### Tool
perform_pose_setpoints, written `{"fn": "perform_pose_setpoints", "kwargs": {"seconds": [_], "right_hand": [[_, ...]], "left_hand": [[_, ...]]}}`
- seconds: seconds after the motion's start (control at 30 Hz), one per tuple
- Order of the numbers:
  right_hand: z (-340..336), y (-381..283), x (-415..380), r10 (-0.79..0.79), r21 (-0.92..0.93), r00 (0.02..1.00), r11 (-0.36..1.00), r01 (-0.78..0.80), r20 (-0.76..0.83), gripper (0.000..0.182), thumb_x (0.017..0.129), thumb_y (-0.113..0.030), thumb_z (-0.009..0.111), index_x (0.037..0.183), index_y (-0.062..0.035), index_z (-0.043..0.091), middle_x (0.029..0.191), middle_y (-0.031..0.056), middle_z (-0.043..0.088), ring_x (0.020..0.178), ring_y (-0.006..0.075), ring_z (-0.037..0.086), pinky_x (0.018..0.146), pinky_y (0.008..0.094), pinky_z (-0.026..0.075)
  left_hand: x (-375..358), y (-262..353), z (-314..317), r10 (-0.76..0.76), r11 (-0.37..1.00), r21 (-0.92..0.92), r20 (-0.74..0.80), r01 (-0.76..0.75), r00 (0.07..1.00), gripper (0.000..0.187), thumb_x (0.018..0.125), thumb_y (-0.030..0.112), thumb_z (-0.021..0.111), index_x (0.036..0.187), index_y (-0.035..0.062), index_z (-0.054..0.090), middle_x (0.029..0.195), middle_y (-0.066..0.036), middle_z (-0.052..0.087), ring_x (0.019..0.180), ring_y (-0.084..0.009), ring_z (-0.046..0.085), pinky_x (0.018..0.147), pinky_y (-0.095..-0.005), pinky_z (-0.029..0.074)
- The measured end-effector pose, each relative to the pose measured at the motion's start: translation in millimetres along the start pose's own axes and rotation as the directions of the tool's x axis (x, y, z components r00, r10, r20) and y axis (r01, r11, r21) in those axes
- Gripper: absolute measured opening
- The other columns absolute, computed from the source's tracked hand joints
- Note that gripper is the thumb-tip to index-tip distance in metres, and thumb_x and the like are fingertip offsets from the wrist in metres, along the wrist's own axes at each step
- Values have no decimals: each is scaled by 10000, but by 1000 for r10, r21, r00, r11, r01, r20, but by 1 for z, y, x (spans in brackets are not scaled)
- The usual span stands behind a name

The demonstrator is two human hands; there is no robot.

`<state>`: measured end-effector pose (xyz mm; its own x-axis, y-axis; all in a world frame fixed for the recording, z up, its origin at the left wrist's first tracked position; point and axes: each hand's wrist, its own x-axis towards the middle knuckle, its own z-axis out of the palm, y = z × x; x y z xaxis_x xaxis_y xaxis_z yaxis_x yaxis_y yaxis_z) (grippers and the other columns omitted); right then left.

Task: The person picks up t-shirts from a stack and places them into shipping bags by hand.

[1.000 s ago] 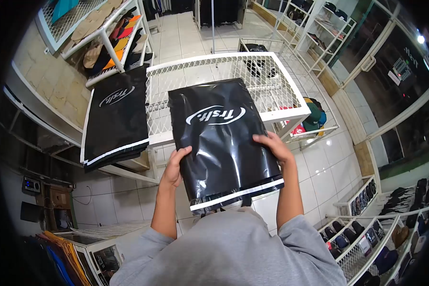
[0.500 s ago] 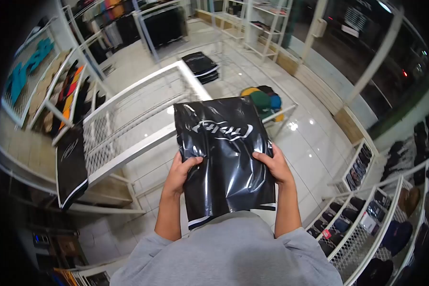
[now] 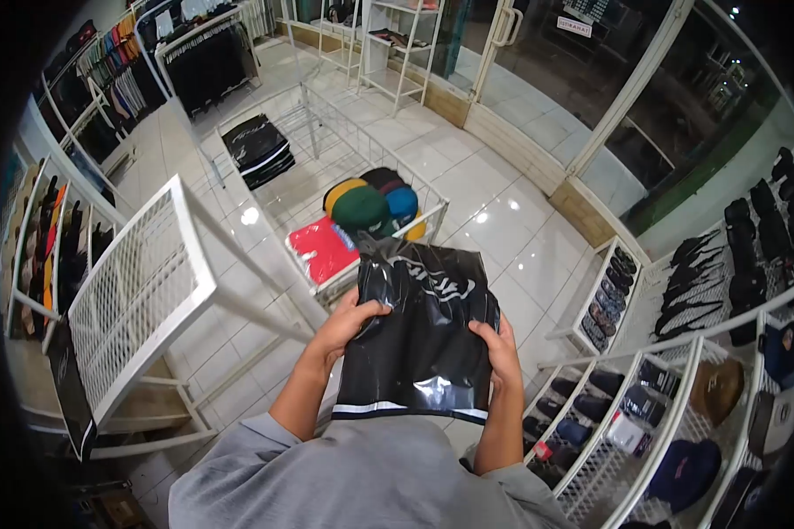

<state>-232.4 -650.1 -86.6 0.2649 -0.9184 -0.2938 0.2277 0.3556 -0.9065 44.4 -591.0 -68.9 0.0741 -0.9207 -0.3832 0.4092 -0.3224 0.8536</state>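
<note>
A glossy white tiled floor [image 3: 503, 220] fills the middle of the view and runs to the glass shopfront with white door frames [image 3: 626, 97] at the far right. At the left stands a white wire-mesh tabletop on a white frame [image 3: 137, 295], with a black flat bag hanging at its near left edge [image 3: 69, 392]. Beyond it, in the middle distance, a lower white wire-mesh rack [image 3: 326, 132] carries a stack of black plastic bags with white edging [image 3: 256, 150], a cluster of yellow, green, dark and blue caps [image 3: 369, 204] and a red folded garment in clear wrap [image 3: 322, 249]. Along the right, white wire shelves [image 3: 679, 414] hold rows of dark caps and shoes, and a far rail of dark hanging clothes [image 3: 207, 62] stands at the upper left.

The person in a grey sweatshirt [image 3: 362, 480] holds a glossy black plastic mailer bag with white lettering and a white strip near its bottom edge [image 3: 419, 339] in front of the chest, above the floor and just near of the red garment. The left hand [image 3: 348, 322] clamps the bag's left edge, thumb on its front face. The right hand [image 3: 500, 348] grips the right edge, fingers curled over the plastic. The hands are apart, one on each side of the bag, which is crumpled at its top.
</note>
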Motion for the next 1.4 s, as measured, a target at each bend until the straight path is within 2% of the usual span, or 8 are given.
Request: {"fn": "perform_pose_setpoints", "kwargs": {"seconds": [0.23, 0.47, 0.5, 0.67, 0.93, 1.13, 1.3, 1.4], "right_hand": [[-33, -60, 136, -30, -52, 997, 998, 27, -66, 460, 845, -46, 693, 1294, -17, 598, 1062, 55, 691, 901, 138, 667, 808, 284, 551], [-66, -148, 274, -100, -145, 991, 986, 87, -85, 457, 849, -39, 694, 1296, -15, 598, 1063, 48, 689, 903, 134, 664, 804, 274, 547], [-70, -155, 289, -93, -161, 992, 984, 78, -86, 464, 850, -44, 696, 1302, -13, 594, 1069, 48, 688, 906, 135, 663, 812, 276, 545], [-84, -166, 371, -129, -106, 990, 987, 123, -52, 473, 851, -60, 702, 1309, -19, 592, 1079, 51, 686, 892, 138, 659, 828, 293, 541], [-114, -159, 587, 117, -188, 974, 979, -80, 194, 367, 842, -36, 725, 1203, -24, 660, 1005, 30, 706, 899, 130, 655, 814, 282, 525], [-89, -213, 732, 134, -295, 857, 955, 22, 498, 389, 877, -107, 753, 1242, -24, 647, 1075, 26, 700, 963, 122, 638, 875, 279, 507], [-37, -227, 811, 290, -242, 739, 954, -175, 608, 338, 926, -134, 728, 1237, -29, 651, 1060, 18, 701, 954, 108, 637, 851, 279, 511], [18, -221, 837, 208, -315, 620, 947, 67, 756, 276, 914, -107, 704, 1177, -39, 659, 990, -5, 691, 875, 98, 637, 804, 263, 509]], "left_hand": [[168, 17, 32, 45, 999, 6, 99, -46, 994, 434, 837, 101, 685, 1263, 65, 609, 1045, -18, 678, 909, -112, 653, 814, -265, 529], [313, 85, 77, 32, 999, 7, 168, -34, 985, 388, 857, 105, 680, 1236, 54, 617, 1054, -20, 673, 923, -112, 651, 824, -268, 528], [325, 95, 84, 50, 999, -8, 165, -49, 985, 293, 860, 140, 681, 1131, 30, 657, 984, -23, 687, 874, -111, 646, 804, -256, 511], [388, 106, 98, 75, 996, 36, 86, -78, 993, 279, 867, 135, 674, 1125, 27, 667, 986, -25, 694, 896, -111, 647, 823, -262, 512], [514, 95, 102, 29, 999, -13, -249, -34, 968, 305, 858, 119, 679, 1138, 0, 660, 1020, -69, 717, 931, -160, 671, 857, -297, 533], [583, 144, 131, 40, 998, -25, -546, -64, 837, 306, 869, 112, 672, 1151, -4, 650, 1009, -79, 722, 911, -164, 679, 831, -296, 544], [605, 166, 129, 169, 985, 82, -667, -154, 726, 363, 868, 112, 681, 1207, -8, 634, 1030, -77, 710, 912, -149, 666, 824, -298, 543], [606, 180, 111, 218, 974, 126, -762, -190, 610, 397, 868, 104, 682, 1246, 1, 622, 1051, -68, 703, 922, -141, 658, 847, -297, 537]]}}
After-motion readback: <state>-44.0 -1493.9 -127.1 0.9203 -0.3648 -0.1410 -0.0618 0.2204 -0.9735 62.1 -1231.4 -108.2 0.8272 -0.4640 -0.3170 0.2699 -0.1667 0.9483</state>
